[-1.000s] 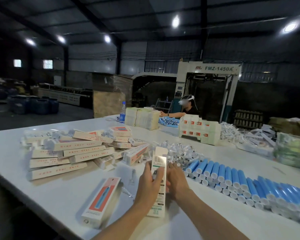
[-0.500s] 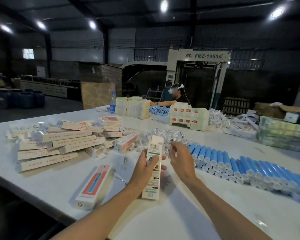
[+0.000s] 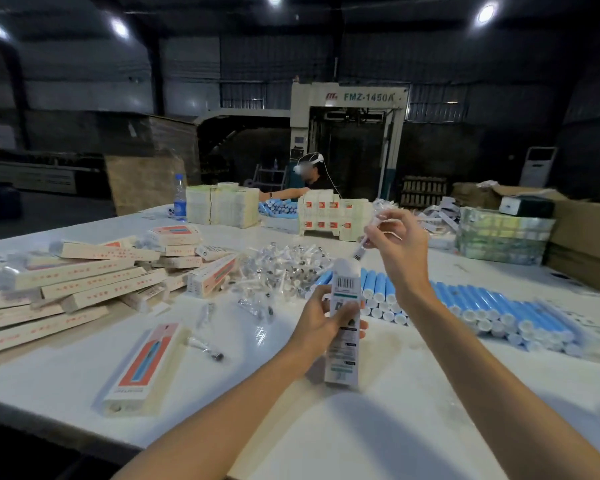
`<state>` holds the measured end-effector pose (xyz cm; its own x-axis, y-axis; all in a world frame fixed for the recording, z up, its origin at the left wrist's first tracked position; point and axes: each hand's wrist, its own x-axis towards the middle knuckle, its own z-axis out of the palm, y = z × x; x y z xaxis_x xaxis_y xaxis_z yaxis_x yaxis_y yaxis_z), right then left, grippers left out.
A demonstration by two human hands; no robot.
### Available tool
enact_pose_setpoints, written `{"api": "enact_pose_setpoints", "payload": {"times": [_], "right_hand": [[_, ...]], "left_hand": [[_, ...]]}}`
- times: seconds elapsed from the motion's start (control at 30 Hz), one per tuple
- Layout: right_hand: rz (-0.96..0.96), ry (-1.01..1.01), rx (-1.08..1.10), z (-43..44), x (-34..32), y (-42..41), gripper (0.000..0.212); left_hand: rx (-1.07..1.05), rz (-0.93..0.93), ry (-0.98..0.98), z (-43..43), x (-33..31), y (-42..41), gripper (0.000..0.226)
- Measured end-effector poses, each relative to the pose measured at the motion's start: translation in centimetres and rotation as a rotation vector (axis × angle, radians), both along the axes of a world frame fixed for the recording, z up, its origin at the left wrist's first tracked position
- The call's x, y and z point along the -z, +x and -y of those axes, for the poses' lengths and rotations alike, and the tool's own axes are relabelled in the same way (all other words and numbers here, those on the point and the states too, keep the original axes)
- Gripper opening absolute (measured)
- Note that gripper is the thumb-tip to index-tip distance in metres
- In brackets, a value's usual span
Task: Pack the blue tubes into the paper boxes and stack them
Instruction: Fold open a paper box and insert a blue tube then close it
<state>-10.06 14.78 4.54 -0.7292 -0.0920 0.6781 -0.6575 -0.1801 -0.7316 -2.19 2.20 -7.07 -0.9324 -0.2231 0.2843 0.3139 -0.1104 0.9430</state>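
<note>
While the paper box (image 3: 344, 292) is being gripped upright round its middle by the L hand (image 3: 317, 323), a small clear-wrapped nozzle (image 3: 362, 244) is being pinched by the R hand (image 3: 400, 247), raised just above the box top. Blue tubes (image 3: 482, 306) are lying in a row on the desk (image 3: 66, 375), R of the box. Closed boxes (image 3: 84, 282) are being kept in a loose pile at L; a single box (image 3: 142, 365) is lying flat near the L forearm.
</note>
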Motion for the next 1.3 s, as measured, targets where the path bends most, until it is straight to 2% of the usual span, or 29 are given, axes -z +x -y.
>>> {"api": "enact_pose_setpoints", "payload": {"times": [0.13,0.33,0.57,0.67,0.7,0.77,0.87,0.97,1.07,1.2,1.3], "right_hand": [[-0.037,0.113,-0.011,0.3,0.5,-0.3,0.018],[0.025,0.313,-0.080,0.6,1.3,-0.4,0.019],[-0.123,0.641,0.032,-0.2,2.5,-0.3,0.014],[-0.153,0.770,0.058,-1.3,3.8,-0.1,0.024],[-0.164,0.739,0.064,-1.7,4.4,0.0,0.023],[-0.160,0.556,0.084,-2.8,5.6,0.3,0.016],[-0.049,0.376,0.032,-4.4,7.0,0.8,0.029],[0.023,0.378,-0.122,-4.7,8.2,1.4,0.038],[0.019,0.361,-0.227,-4.4,9.2,2.2,0.044],[0.028,0.348,-0.238,-3.9,9.3,2.5,0.040],[0.023,0.338,-0.246,-3.9,9.1,2.4,0.032]], "left_hand": [[0.001,-0.017,-0.045,-0.3,0.3,-0.2,0.055],[0.012,-0.065,-0.062,-0.4,0.3,0.1,0.057],[0.035,-0.063,-0.083,-0.1,0.3,0.2,0.062],[0.031,-0.071,-0.098,-0.1,0.2,0.3,0.058],[0.028,-0.072,-0.098,-0.1,0.2,0.2,0.057],[0.015,-0.079,-0.102,-0.2,0.3,0.2,0.059],[0.003,-0.138,-0.109,-0.4,0.3,0.3,0.061],[0.017,-0.199,-0.111,-0.5,0.0,0.6,0.072],[0.017,-0.221,-0.158,-0.6,-0.2,0.7,0.071],[0.018,-0.242,-0.223,-0.3,-0.3,0.8,0.058],[0.000,-0.243,-0.265,-0.3,-0.5,1.1,0.057]]}}
